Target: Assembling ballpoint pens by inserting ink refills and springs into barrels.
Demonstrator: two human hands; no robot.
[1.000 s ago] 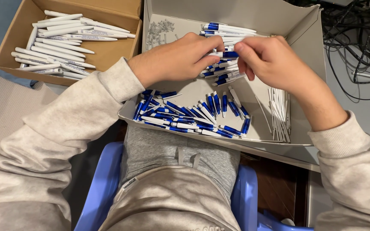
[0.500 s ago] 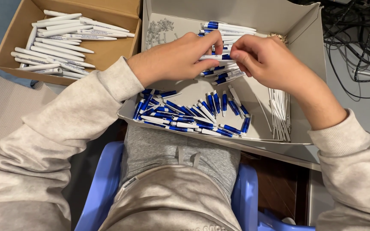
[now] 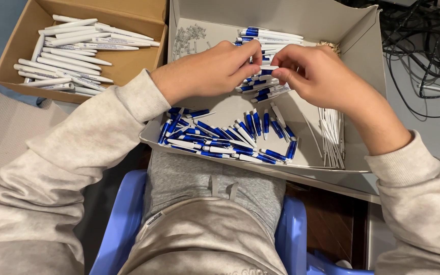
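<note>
Low in the frame a blue chair (image 3: 123, 219) seats the person, keeping the grey box (image 3: 362, 76) within reach. At centre lie blue-and-white pen parts (image 3: 225, 137), sorted loose. Above them the left hand (image 3: 207, 71) and right hand (image 3: 317, 74) pinch one white pen piece (image 3: 269, 67) between fingertips, joining it. At upper left, a brown box (image 3: 11, 56) collects white pens (image 3: 72, 56).

Left hand (image 3: 207, 71), right hand (image 3: 314, 74) meet fingertip to fingertip, both pinched.

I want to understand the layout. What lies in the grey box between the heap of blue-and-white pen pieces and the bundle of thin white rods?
In the head view, only bare box floor separates the pen pieces from the white rods.
</note>
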